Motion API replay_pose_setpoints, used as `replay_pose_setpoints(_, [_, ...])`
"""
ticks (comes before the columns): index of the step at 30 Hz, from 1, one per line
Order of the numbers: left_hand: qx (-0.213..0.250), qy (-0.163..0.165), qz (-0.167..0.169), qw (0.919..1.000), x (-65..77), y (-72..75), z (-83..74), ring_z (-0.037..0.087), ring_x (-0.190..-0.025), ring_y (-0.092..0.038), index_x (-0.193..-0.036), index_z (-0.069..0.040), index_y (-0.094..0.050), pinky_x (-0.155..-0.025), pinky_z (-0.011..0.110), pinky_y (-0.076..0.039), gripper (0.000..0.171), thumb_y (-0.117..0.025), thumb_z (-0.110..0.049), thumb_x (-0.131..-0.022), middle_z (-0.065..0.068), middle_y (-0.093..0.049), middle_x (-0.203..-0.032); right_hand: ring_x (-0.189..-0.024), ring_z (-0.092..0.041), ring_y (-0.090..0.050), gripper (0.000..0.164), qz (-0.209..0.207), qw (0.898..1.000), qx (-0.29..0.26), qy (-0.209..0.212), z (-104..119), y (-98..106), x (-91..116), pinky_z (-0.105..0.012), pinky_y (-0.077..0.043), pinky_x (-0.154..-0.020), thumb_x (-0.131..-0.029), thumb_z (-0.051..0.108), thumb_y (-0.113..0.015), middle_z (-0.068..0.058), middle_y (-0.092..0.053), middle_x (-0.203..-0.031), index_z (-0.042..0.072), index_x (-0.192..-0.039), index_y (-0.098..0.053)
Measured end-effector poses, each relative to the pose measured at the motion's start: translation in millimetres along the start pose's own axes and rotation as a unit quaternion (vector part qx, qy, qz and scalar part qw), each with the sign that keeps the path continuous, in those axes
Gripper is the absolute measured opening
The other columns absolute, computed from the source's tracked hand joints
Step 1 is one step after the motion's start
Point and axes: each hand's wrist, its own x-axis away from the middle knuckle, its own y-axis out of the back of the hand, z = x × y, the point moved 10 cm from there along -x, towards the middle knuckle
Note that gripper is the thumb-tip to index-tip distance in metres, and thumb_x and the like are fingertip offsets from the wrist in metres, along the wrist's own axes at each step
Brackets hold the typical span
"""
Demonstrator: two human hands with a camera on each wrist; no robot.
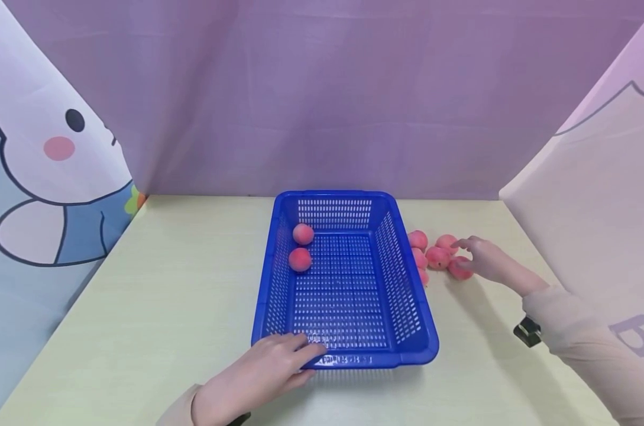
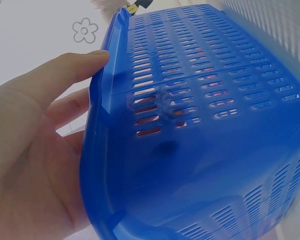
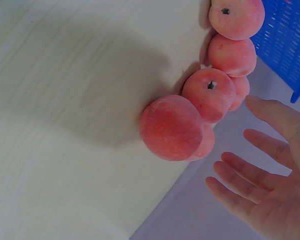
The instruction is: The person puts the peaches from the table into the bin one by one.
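A blue plastic basket [image 1: 353, 359] with slotted walls stands in the middle of the table. Two peaches [image 1: 300, 260] lie inside it along the left wall. My left hand [image 1: 271, 364] grips the near rim, thumb outside and fingers over the edge; the left wrist view shows the thumb against that rim [image 2: 97, 95]. To the basket's right is a cluster of several pink peaches [image 1: 437, 258], partly hidden by its wall. Above the outermost peach [image 3: 171, 128] hovers my right hand [image 1: 486, 260], its fingers spread and loosely bent, holding nothing.
The pale wooden table [image 1: 183, 296] ends at a purple cloth backdrop [image 1: 322, 100]. Printed cloth panels hang at both sides, the left one showing a cartoon rabbit [image 1: 61, 165]. A dark band [image 1: 527, 331] sits at the right wrist.
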Motion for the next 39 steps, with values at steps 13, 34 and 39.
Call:
replay_pose_setpoints(13, [0.012, 0.019, 0.036, 0.9991, -0.7, -4.5, 2.6, 0.007, -0.069, -0.056, -0.102, -0.015, -0.061, -0.061, 0.021, -0.047, 0.025, -0.063, -0.026, -0.08, -0.004, -0.06, -0.083, -0.073, -0.029, -0.051, 0.033, 0.018, 0.999, -0.018, -0.027, -12.4, -13.2, 0.3, -0.039, -0.042, -0.065, -0.075, 0.008, -0.066, -0.019, -0.056, -0.083, -0.009, -0.102, -0.058])
replay_pose_setpoints(34, [0.003, 0.008, 0.012, 0.9999, -0.6, -1.3, 1.2, 0.006, -0.067, -0.055, -0.101, -0.015, -0.061, -0.058, 0.019, -0.045, 0.026, -0.065, -0.025, -0.077, -0.005, -0.059, -0.08, -0.07, -0.026, -0.048, 0.034, -0.026, 1.0, 0.0, 0.014, -20.9, -24.4, 2.2, -0.037, -0.043, -0.061, -0.068, 0.007, -0.071, -0.012, -0.055, -0.073, -0.01, -0.095, -0.06])
replay_pose_setpoints(39, [0.001, 0.005, 0.004, 1.0, -0.7, -0.1, 0.7, 0.006, -0.066, -0.055, -0.101, -0.015, -0.061, -0.058, 0.019, -0.045, 0.028, -0.067, -0.024, -0.075, -0.005, -0.058, -0.08, -0.068, -0.024, -0.048, 0.031, -0.035, 0.999, 0.001, 0.012, -22.4, -25.4, 2.1, -0.036, -0.042, -0.059, -0.068, 0.007, -0.072, -0.011, -0.053, -0.071, -0.007, -0.092, -0.06])
